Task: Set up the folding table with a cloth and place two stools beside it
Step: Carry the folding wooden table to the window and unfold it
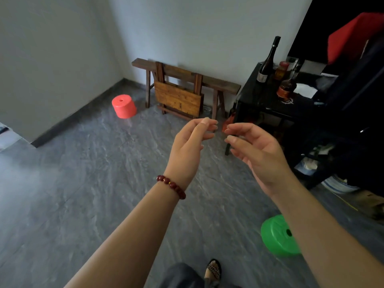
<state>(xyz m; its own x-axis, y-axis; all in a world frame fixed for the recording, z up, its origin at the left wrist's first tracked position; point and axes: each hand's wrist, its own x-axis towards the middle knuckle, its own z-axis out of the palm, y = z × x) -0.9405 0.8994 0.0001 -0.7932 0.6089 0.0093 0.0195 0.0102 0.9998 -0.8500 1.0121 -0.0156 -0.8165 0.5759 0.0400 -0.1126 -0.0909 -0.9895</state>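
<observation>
As the head view shows, nothing is set up yet: the folding table (178, 96) stands collapsed on the floor, leaning against a wooden bench (220, 85) at the far wall, its top hanging vertical and its long edge parallel to the wall. No cloth is identifiable. The red stool (124, 106) and green stool (279, 235) sit well apart. Left hand (191, 140) and right hand (252, 150) are raised, each grip loose and empty.
</observation>
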